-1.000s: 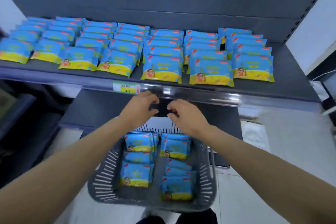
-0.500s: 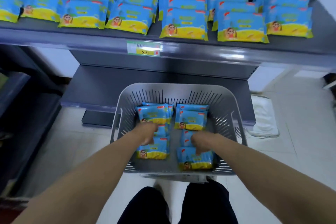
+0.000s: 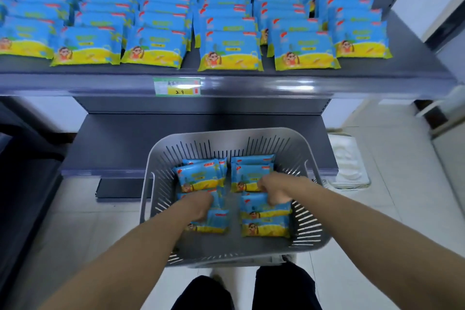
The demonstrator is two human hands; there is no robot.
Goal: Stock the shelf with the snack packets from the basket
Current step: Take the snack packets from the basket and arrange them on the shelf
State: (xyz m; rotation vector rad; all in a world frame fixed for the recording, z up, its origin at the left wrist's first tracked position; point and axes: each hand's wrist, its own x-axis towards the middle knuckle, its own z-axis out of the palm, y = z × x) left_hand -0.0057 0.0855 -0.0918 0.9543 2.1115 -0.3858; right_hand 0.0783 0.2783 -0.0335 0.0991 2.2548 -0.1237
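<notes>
Inside the basket (image 3: 226, 134), my left hand (image 3: 199, 207) and right hand (image 3: 275, 190) each grip a snack packet (image 3: 267, 211); next, I judge, both need lifting to the shelf (image 3: 352, 83) above the basket.

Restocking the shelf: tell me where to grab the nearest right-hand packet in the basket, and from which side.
Pinch the near long edge of the packet, coming from above on your side. It lies flat, face up; a second packet overlaps its far edge and the basket wall crowds its right end, while the near edge is bare.
</notes>
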